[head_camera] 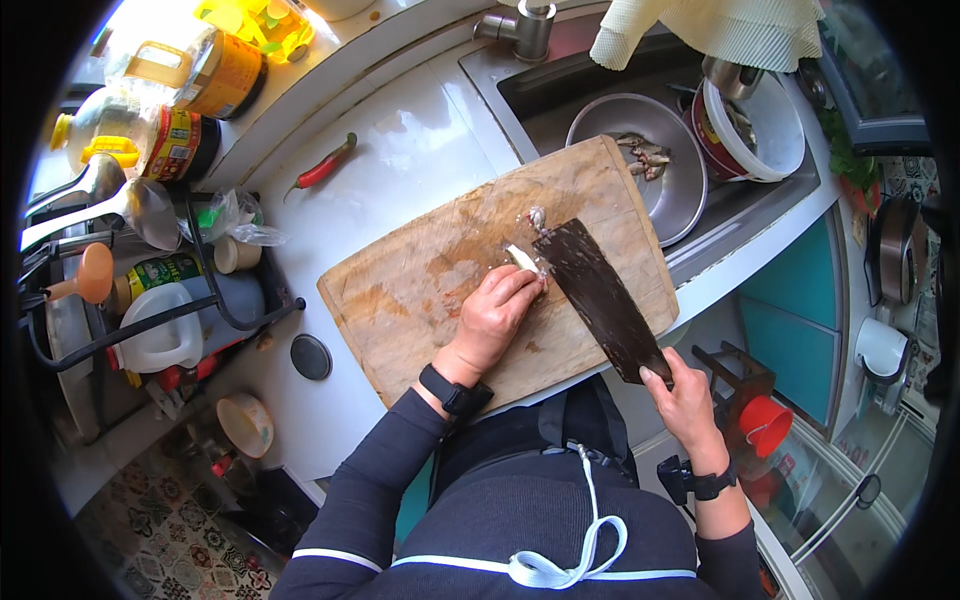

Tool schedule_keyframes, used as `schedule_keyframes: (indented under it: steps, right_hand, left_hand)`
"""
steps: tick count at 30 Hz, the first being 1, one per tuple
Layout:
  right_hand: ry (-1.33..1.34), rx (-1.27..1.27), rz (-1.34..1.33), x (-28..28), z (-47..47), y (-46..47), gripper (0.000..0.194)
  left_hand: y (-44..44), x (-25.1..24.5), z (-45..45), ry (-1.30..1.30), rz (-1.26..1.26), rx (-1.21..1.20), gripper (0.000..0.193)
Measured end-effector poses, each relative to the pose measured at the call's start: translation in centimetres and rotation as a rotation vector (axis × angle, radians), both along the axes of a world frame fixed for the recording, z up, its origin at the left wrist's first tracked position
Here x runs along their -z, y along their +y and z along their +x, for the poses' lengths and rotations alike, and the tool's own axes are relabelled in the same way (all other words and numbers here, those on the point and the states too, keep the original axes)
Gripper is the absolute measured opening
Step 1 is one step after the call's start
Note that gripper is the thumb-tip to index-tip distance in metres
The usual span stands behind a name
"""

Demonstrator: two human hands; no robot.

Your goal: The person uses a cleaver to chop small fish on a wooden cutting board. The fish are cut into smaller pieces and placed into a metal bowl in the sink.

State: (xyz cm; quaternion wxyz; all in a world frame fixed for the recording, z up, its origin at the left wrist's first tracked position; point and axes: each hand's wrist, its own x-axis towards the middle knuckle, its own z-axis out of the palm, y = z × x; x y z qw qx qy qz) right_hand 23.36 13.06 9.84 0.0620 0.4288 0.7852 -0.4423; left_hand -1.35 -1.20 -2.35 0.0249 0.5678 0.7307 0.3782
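A worn wooden cutting board (405, 292) lies aslant on the white counter, its far right corner over the sink's edge. My left hand (491, 311) holds a small silvery fish (523, 259) down on the board with its fingertips. In my right hand (682, 397) is the handle end of a dark cleaver (600, 300), whose broad blade lies over the board just right of the fish. A small heap of fish scraps (535, 217) sits beyond the blade's tip. Several small fish (649, 159) lie in a metal bowl (679, 206) in the sink, partly behind the board.
A red chili pepper (324, 169) and a round black lid (310, 357) lie on the counter. A black rack (262, 319) with bottles and ladles stands left. A white bucket (787, 142) and a faucet (517, 34) are at the sink.
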Motion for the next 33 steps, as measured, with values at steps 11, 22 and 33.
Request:
schedule_keyframes:
  steps: [11, 22, 33]
  right_hand:
    - [0.004, -0.065, 0.034, 0.9, 0.4, 0.9, 0.017]
    - [0.023, -0.161, 0.152, 0.5, -1.0, 1.5, 0.018]
    - [0.063, -0.296, 0.305, -0.3, -2.0, 2.8, 0.023]
  left_hand:
    - [0.3, 0.3, -0.3, -0.007, 0.033, -0.010, 0.022]
    - [0.4, 0.2, -0.4, -0.014, 0.036, 0.007, 0.020]
    - [0.4, 0.2, -0.4, -0.046, 0.014, 0.009, 0.021]
